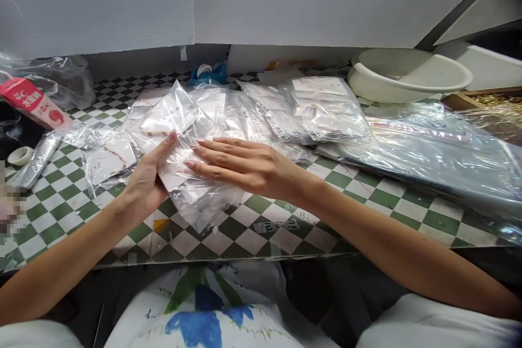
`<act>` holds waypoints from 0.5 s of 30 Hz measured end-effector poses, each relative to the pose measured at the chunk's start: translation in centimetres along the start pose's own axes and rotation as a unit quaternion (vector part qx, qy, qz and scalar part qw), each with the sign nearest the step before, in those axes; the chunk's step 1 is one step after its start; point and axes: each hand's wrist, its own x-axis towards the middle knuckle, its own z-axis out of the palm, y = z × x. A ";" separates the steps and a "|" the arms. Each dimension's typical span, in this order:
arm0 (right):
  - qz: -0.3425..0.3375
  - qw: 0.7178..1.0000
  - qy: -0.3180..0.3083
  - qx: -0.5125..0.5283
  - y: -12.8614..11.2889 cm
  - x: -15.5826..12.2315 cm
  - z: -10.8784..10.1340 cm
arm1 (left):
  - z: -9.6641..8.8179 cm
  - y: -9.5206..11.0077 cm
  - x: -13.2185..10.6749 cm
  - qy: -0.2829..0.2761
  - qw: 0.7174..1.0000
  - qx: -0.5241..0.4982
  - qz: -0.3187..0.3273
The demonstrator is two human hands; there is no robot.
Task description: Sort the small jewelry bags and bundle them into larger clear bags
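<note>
Clear plastic packets with white cards inside made one small pile (191,187) on the green-and-white checked counter (253,234). My left hand (144,182) gripped the pile's left edge. My right hand (244,166) lay flat on top, fingers straight, grasping nothing. I could not count its packets, nor the loose packets (322,109) overlapping behind. Two white basins (408,73), one red carton (32,102) and one tape roll (20,155) stood below a grey wall (285,0).
</note>
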 end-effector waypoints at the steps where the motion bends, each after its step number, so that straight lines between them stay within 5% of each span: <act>1: 0.007 0.999 -0.006 0.033 0.0 0.0 -0.3 | 0.1 -0.1 0.1 0.006 1.000 0.002 -0.008; 5: 0.033 0.960 -0.085 0.266 1.1 -0.1 -4.2 | 0.2 -0.2 0.6 0.014 1.000 0.005 -0.019; 7: 0.160 0.938 -0.014 0.307 2.3 -0.5 -6.5 | 0.2 -0.2 0.8 0.009 1.000 -0.002 -0.013; 10: 0.444 0.875 0.134 0.140 4.5 -1.6 -7.8 | 0.0 -0.3 1.3 0.003 1.000 -0.016 0.001; 12: 0.560 0.823 0.093 0.023 6.0 -2.4 -6.9 | -0.3 -0.3 1.6 -0.014 1.000 -0.022 0.008; 15: 0.619 0.782 0.037 -0.069 7.5 -2.6 -4.7 | -0.8 -0.3 2.1 -0.052 0.998 -0.018 0.012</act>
